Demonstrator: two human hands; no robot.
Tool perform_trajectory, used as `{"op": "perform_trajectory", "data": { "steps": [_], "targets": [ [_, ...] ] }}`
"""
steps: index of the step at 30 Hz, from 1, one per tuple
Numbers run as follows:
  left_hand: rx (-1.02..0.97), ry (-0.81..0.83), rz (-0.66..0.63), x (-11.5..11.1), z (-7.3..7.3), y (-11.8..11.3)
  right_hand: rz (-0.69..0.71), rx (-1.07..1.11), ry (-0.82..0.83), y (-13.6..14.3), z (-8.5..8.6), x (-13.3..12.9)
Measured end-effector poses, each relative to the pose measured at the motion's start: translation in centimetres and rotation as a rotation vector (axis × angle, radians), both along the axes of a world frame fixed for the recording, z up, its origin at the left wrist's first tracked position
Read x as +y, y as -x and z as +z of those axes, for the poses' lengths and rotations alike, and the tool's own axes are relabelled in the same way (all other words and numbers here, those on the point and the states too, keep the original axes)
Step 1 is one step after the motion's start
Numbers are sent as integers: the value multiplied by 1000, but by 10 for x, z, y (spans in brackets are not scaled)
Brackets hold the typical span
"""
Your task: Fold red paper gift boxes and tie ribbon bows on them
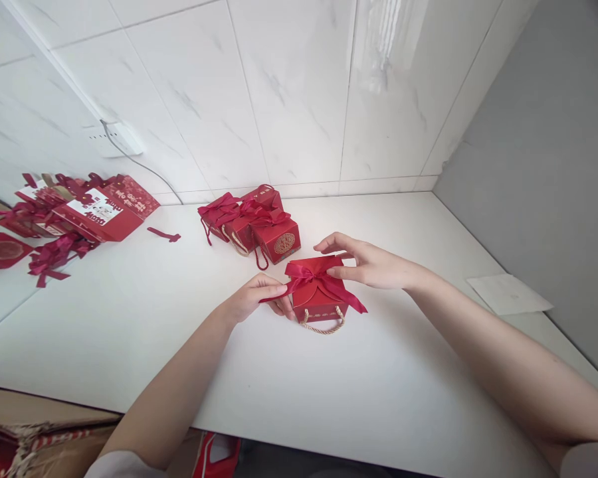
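Note:
A small red gift box (319,311) stands on the white table in front of me, with a rope handle (326,329) hanging on its near side. Across its top lies a dark red satin ribbon (346,297) tied in a bow. My left hand (259,293) is at the box's left side, thumb and fingers pinching one end of the ribbon. My right hand (366,262) is at the upper right of the box, fingers spread, its thumb touching the bow near the knot. Some of its fingertips are hidden behind the box.
Several similar red boxes with bows (276,240) stand together behind, near the tiled wall. Red packaging and ribbons (99,216) are piled at the left, with a loose ribbon strip (163,234) beside them. White paper (508,294) lies at the right. Cardboard (54,438) is below the table edge.

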State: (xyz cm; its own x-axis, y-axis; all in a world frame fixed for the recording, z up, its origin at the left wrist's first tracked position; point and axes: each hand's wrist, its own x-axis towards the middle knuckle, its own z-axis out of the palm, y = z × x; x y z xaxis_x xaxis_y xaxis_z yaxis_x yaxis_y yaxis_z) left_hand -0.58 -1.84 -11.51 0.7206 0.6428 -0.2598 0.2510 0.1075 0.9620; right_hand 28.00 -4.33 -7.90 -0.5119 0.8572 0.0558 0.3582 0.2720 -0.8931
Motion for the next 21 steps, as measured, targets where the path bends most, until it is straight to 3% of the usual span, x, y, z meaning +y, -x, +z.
{"op": "perform_trajectory", "data": {
  "steps": [5,12,21],
  "targets": [
    [5,-13,-10,-2,3,-2,13,-171,6,-8,10,-4],
    [-2,-2,-37,-2,3,-2,-207,-389,-73,3,10,-7],
    [3,48,-50,-4,3,-5,-262,-413,-219,20,2,-10]
  ]
}}
